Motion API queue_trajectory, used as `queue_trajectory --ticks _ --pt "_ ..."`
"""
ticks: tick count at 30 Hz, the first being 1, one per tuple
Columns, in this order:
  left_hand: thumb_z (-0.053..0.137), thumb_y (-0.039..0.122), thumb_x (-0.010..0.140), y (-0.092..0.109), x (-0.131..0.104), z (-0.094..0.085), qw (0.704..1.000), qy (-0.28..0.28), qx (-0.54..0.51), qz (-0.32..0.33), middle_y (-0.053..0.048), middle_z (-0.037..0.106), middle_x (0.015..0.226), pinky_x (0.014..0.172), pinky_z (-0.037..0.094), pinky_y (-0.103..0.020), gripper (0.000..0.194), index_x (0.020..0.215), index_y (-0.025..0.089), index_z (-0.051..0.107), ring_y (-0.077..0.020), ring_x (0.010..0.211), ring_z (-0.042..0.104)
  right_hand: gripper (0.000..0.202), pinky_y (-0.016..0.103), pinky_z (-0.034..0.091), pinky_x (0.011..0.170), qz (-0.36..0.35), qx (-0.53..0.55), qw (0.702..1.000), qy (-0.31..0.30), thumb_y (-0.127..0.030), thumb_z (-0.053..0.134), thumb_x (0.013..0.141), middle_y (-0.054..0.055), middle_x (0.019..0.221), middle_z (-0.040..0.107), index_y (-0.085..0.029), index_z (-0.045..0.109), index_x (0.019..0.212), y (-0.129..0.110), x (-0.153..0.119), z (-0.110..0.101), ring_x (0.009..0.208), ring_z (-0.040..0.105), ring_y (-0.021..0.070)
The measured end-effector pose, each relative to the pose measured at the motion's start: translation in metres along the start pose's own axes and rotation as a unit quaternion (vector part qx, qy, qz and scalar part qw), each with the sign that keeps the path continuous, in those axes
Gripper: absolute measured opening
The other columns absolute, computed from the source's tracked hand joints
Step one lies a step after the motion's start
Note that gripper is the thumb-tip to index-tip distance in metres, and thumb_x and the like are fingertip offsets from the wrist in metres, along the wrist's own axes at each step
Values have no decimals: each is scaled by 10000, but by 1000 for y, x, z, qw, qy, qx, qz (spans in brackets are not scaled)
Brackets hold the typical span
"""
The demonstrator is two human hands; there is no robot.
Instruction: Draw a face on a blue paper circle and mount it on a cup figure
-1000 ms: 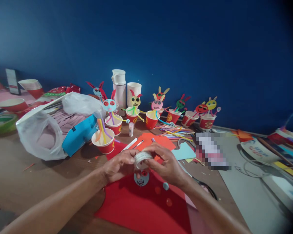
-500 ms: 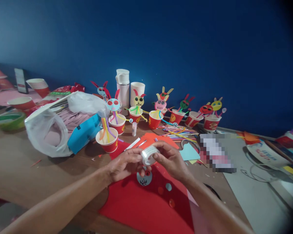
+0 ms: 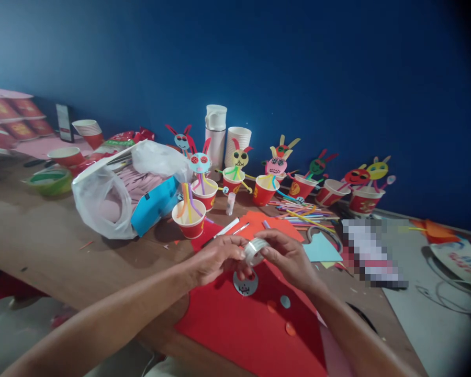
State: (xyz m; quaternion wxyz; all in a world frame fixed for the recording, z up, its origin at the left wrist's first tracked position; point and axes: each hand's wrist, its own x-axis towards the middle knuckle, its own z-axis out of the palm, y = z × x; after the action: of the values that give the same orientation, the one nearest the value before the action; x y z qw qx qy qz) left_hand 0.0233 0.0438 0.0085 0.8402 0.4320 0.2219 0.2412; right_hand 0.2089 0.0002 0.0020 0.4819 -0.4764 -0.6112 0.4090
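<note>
Between my two hands, above a red sheet of paper (image 3: pixel 255 330), is a roll of clear tape (image 3: pixel 255 251). My left hand (image 3: pixel 223 259) pinches its left side, and my right hand (image 3: pixel 284 256) grips it from the right with thumb and fingers. Just below my left fingers lies a pale blue paper disc with a drawn face (image 3: pixel 245 283), partly in shadow. A small plain pale disc (image 3: pixel 285 301) and an orange disc (image 3: pixel 290 328) rest on the red sheet nearby. Behind my hands are orange paper (image 3: pixel 275 224) and a white pen (image 3: pixel 228 226).
Several red paper cups with straw-and-paper figures (image 3: pixel 265 189) line the back along the blue wall. Loose straws (image 3: pixel 306 212) and light blue paper (image 3: pixel 322 248) lie to the right. A plastic bag (image 3: pixel 98 201) sits at left, and a white bottle (image 3: pixel 215 133) stands behind.
The camera view has swung left, so everything appears shifted to the right. Both hands still hold the tape roll, with nearly the same grip.
</note>
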Motion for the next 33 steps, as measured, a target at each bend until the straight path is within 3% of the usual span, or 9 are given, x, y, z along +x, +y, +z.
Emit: queue_trajectory --ticks 7,12,17,20,24,33 --pt "621 204 703 0 -1 2 1000 -10 6 10 -63 637 616 495 469 -212 164 825 94 619 -127 531 593 184 247 460 692 41 126 991 10 -362 626 794 2 923 652 -260 643 947 12 4 -2 751 587 127" --pt "650 190 703 0 0 3 1000 -12 -4 11 -48 631 646 493 479 -202 186 864 105 613 -116 540 590 237 231 456 610 93 203 974 44 -386 660 752 -2 825 643 -222 634 921 5 5 5 657 564 113" --pt "670 253 725 2 0 3 1000 16 -11 4 -25 604 652 459 467 -190 200 851 110 608 -89 500 552 252 256 458 649 112 137 980 90 -405 658 735 4 761 648 -187 640 863 -9 7 10 671 569 135" --pt "668 352 735 3 3 1 999 13 -44 8 -20 596 641 436 470 -203 266 829 109 613 -84 472 526 254 252 443 620 122 95 986 64 -413 648 737 6 700 636 -164 637 788 -12 6 11 635 558 131" --pt "693 414 698 3 7 -1 997 22 -79 -7 -8 590 607 420 470 -203 348 840 103 627 -68 422 490 301 255 443 605 163 129 978 19 -419 640 740 8 766 657 -174 639 915 -10 5 14 657 571 133" --pt "653 276 706 4 2 0 995 34 -90 -17 -21 595 601 438 458 -226 201 768 89 610 -86 456 502 283 270 448 658 135 103 985 15 -404 608 778 5 815 676 -193 651 962 -2 5 13 703 585 142"
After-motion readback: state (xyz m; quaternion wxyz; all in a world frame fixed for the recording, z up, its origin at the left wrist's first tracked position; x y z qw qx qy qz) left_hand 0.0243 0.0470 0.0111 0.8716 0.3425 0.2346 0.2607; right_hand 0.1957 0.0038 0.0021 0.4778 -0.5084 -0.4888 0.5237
